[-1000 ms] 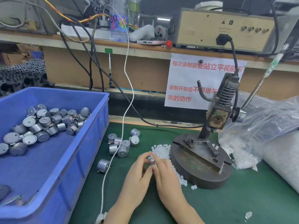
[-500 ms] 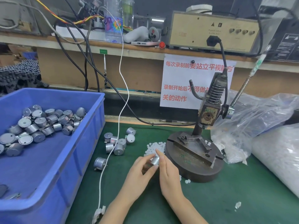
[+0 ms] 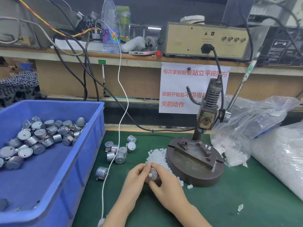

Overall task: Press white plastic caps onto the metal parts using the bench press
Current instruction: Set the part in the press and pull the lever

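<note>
Left hand (image 3: 136, 181) and right hand (image 3: 167, 185) hold metal part (image 3: 154, 173) — cap (image 3: 150, 174) upward.

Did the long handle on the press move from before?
No. The handle slants up to the right from the bench press, its tip beside the shelf edge, just as in the earlier pictures.

We see a beige power box (image 3: 203, 40) and a water bottle (image 3: 110, 30) on the shelf (image 3: 131, 57). A red-lettered white sign (image 3: 177, 89) hangs below
</note>
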